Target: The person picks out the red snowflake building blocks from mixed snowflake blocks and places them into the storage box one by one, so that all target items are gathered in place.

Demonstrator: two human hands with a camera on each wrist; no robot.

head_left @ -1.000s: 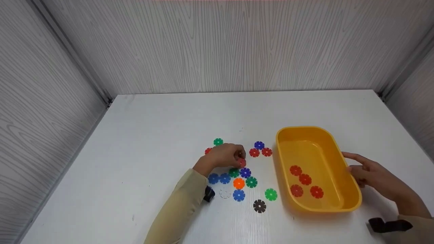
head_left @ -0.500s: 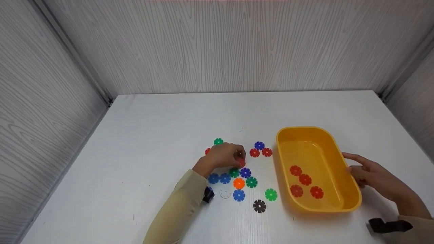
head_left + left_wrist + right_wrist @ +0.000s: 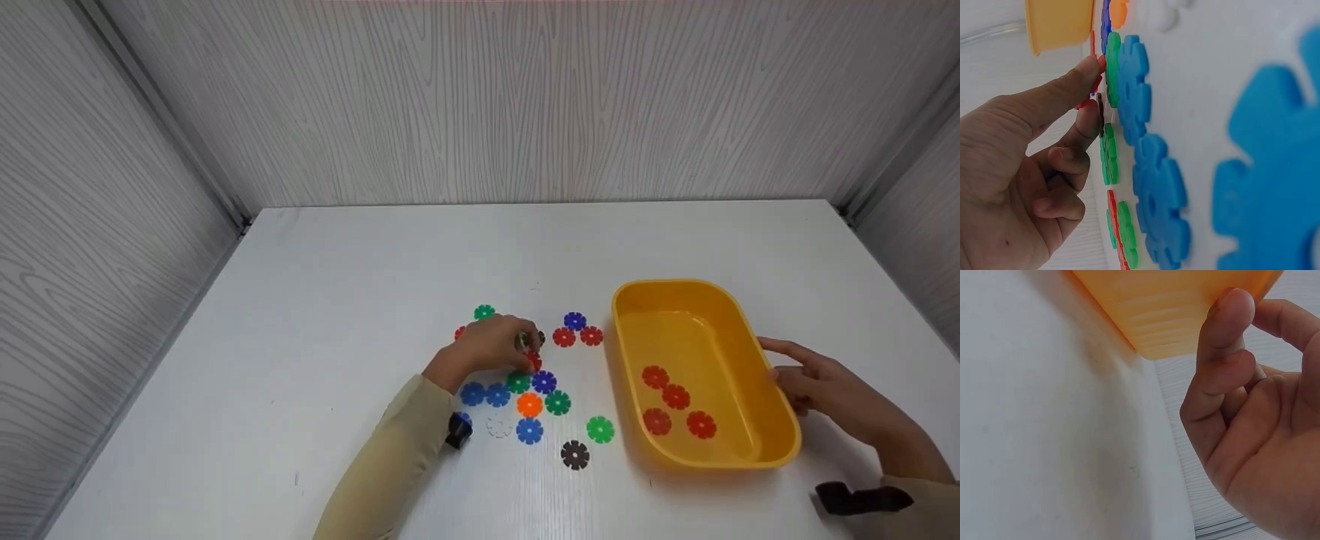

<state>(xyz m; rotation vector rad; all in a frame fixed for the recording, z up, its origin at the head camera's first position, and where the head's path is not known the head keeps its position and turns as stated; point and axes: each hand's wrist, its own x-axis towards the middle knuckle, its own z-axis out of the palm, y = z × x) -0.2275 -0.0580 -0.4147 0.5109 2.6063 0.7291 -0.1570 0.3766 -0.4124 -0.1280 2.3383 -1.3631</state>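
My left hand (image 3: 491, 345) is low over the scattered plastic discs, pinching a red notched disc (image 3: 532, 362) between thumb and finger. In the left wrist view the thumb (image 3: 1081, 76) and index finger meet at this red disc, and the other fingers are curled. Close by lie a green disc (image 3: 1112, 70) and blue discs (image 3: 1134, 90). At the right, my right hand (image 3: 832, 390) holds the side of a yellow tray (image 3: 621, 360), with one finger stretched along it. In the right wrist view the fingertips (image 3: 1233, 309) touch the tray's outer wall. Several red discs (image 3: 676, 396) lie inside the tray.
Between the left hand and the tray are two red discs (image 3: 564, 337) and a dark blue disc (image 3: 575, 321). Nearer the front lie orange (image 3: 529, 405), bright green (image 3: 600, 430), black (image 3: 575, 455) and clear (image 3: 499, 427) discs. Wood-grained panels (image 3: 480, 105) enclose the white table (image 3: 360, 255).
The left hand has shifted very slightly, and the red disc tilts a little in its fingers; a dark disc behind the fingers shows more. The right hand and tray have stayed put.
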